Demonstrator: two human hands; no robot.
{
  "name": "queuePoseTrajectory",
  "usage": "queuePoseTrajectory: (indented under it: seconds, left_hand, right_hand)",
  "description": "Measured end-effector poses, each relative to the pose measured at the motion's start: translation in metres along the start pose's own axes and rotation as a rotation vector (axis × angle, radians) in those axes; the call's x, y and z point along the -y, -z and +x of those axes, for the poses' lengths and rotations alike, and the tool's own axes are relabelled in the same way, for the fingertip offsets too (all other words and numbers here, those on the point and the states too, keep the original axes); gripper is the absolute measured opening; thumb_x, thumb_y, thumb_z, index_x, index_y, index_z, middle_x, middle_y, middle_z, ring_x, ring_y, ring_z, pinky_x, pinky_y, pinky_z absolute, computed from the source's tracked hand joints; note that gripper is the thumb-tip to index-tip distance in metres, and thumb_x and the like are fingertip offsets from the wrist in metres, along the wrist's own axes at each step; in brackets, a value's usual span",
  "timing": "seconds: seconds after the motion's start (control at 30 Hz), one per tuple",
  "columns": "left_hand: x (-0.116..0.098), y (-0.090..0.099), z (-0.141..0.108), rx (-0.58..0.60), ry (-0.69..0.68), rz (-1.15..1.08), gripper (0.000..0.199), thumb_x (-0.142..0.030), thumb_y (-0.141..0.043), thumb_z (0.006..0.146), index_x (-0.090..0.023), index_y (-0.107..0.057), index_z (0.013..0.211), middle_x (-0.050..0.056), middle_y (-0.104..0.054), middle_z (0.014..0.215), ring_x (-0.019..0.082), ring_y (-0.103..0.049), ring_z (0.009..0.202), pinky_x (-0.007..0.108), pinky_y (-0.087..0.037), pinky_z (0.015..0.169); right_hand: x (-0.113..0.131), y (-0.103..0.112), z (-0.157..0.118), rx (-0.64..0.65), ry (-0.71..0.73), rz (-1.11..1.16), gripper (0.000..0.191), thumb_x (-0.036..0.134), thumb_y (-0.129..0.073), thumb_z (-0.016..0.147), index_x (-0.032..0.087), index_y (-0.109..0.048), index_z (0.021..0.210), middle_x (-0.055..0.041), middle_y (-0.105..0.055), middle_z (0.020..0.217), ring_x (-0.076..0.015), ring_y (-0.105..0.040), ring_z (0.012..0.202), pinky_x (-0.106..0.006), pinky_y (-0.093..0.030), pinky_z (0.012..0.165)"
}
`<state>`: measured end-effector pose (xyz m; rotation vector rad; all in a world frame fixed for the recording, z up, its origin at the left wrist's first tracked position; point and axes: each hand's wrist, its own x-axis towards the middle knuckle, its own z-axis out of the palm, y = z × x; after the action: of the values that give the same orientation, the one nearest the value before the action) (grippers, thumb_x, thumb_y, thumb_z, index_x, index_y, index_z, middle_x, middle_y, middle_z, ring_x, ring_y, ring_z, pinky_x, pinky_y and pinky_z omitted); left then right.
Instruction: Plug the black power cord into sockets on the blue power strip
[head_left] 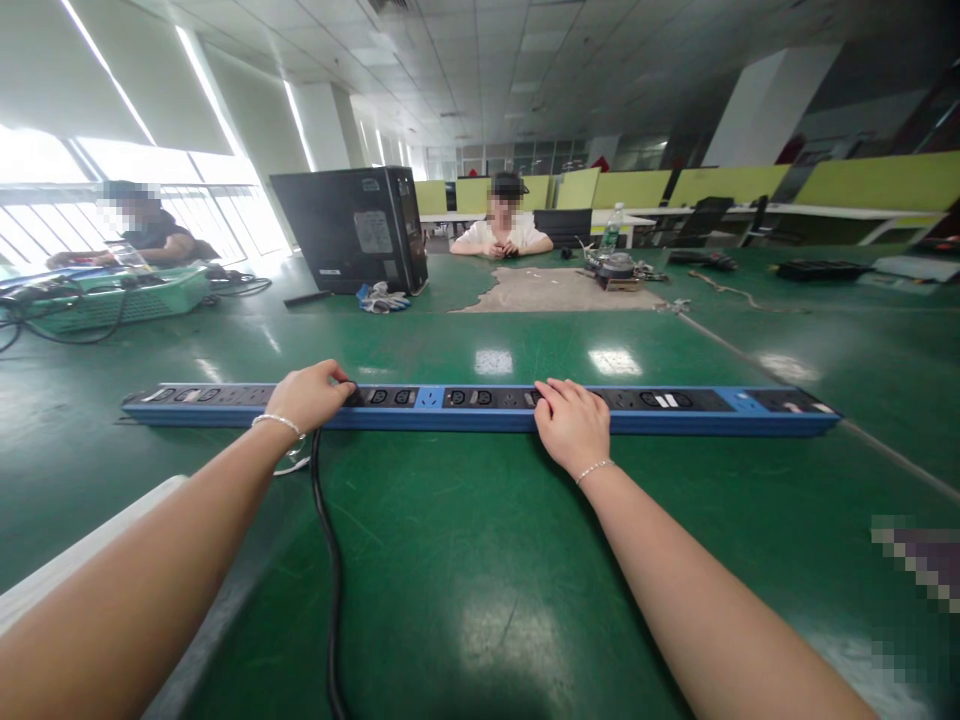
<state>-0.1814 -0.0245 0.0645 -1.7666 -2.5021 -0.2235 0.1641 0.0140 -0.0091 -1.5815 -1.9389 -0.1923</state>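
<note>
A long blue power strip [495,422] with black socket panels lies across the green table in front of me. Near its left part, the fingers of my left hand [306,396] are pinched on a dark plug [348,390] at the sockets. A black power cord [331,560] runs from beneath that hand down toward me; the hand hides where cord and plug meet. Right of the strip's middle, my right hand [576,425] grips the strip, fingers bent over its top and the near side against the palm.
Beyond the strip stand a black computer case [345,230], gloves [382,298] and a green basket [124,300] with cables. A bottle [613,228] and dismantled parts [621,266] sit farther right. One person [504,225] sits opposite, another [154,235] at left.
</note>
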Motion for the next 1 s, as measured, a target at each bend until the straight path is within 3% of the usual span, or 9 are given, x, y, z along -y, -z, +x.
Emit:
queuePoseTrajectory:
  seconds: [0.17, 0.43, 0.63, 0.7, 0.77, 0.83, 0.93, 1.0]
  left_hand:
    - [0.0, -0.002, 0.0, -0.009, 0.023, -0.019, 0.037, -0.052, -0.041, 0.073, -0.026, -0.062, 0.09, 0.008, -0.068, 0.089, 0.029, -0.06, 0.085, 0.034, -0.043, 0.07]
    - [-0.001, 0.004, 0.006, 0.055, -0.018, -0.016, 0.035, -0.049, -0.044, 0.072, -0.024, -0.062, 0.088, 0.005, -0.067, 0.071, 0.025, -0.06, 0.076, 0.031, -0.042, 0.068]
    - [-0.003, 0.004, 0.0, 0.004, 0.001, -0.014, 0.034, -0.049, -0.043, 0.074, -0.023, -0.061, 0.087, 0.007, -0.067, 0.082, 0.025, -0.059, 0.081, 0.032, -0.042, 0.071]
    - [-0.006, 0.017, -0.003, -0.053, 0.032, -0.042, 0.038, -0.05, -0.041, 0.076, -0.022, -0.06, 0.092, 0.006, -0.066, 0.084, 0.023, -0.059, 0.08, 0.032, -0.043, 0.071]
    - [-0.012, 0.04, -0.008, -0.231, 0.086, -0.182, 0.04, -0.051, -0.042, 0.077, -0.02, -0.058, 0.098, 0.003, -0.065, 0.079, 0.019, -0.057, 0.074, 0.03, -0.043, 0.07]
    - [-0.023, 0.069, -0.015, -0.335, 0.022, -0.258, 0.039, -0.048, -0.042, 0.079, -0.019, -0.058, 0.1, 0.001, -0.063, 0.072, 0.016, -0.056, 0.07, 0.03, -0.043, 0.072]
    - [-0.04, 0.099, -0.026, -0.367, -0.083, -0.245, 0.037, -0.048, -0.046, 0.078, -0.018, -0.059, 0.095, 0.002, -0.063, 0.075, 0.015, -0.055, 0.071, 0.03, -0.042, 0.074]
    - [-0.047, 0.102, -0.033, -0.322, -0.085, -0.227, 0.035, -0.048, -0.047, 0.077, -0.019, -0.059, 0.095, 0.003, -0.063, 0.075, 0.015, -0.055, 0.071, 0.03, -0.041, 0.07]
  right_hand:
    - [0.0, -0.001, 0.0, -0.006, 0.003, 0.001, 0.037, 0.027, -0.038, 0.086, 0.025, -0.064, 0.113, -0.0035, -0.061, 0.121, -0.0232, -0.046, 0.117, -0.042, -0.027, 0.098]
    - [0.0, 0.0, -0.001, 0.004, -0.006, -0.011, 0.038, 0.028, -0.037, 0.087, 0.025, -0.063, 0.114, -0.0025, -0.06, 0.123, -0.0224, -0.045, 0.119, -0.041, -0.026, 0.098]
    - [0.0, -0.001, -0.001, -0.002, -0.008, -0.014, 0.038, 0.029, -0.037, 0.087, 0.025, -0.063, 0.114, -0.0017, -0.06, 0.123, -0.022, -0.045, 0.119, -0.04, -0.026, 0.098]
    - [0.0, -0.002, -0.001, -0.007, -0.003, -0.008, 0.038, 0.028, -0.037, 0.087, 0.025, -0.064, 0.113, -0.0019, -0.06, 0.123, -0.0224, -0.045, 0.118, -0.04, -0.025, 0.098]
    - [-0.001, -0.003, 0.0, -0.008, -0.001, -0.005, 0.038, 0.029, -0.036, 0.087, 0.025, -0.064, 0.113, -0.0022, -0.06, 0.123, -0.0226, -0.045, 0.118, -0.04, -0.025, 0.098]
    - [-0.001, -0.003, 0.0, -0.006, -0.002, -0.008, 0.038, 0.029, -0.036, 0.087, 0.025, -0.064, 0.113, -0.0022, -0.06, 0.123, -0.0225, -0.045, 0.118, -0.04, -0.025, 0.098]
    - [-0.001, -0.002, 0.0, 0.0, -0.004, -0.01, 0.038, 0.029, -0.037, 0.087, 0.025, -0.063, 0.114, -0.002, -0.06, 0.123, -0.022, -0.045, 0.118, -0.04, -0.025, 0.098]
    - [-0.001, -0.002, 0.0, 0.001, -0.001, -0.009, 0.037, 0.029, -0.037, 0.087, 0.025, -0.063, 0.113, -0.0019, -0.06, 0.123, -0.0216, -0.045, 0.118, -0.04, -0.026, 0.098]
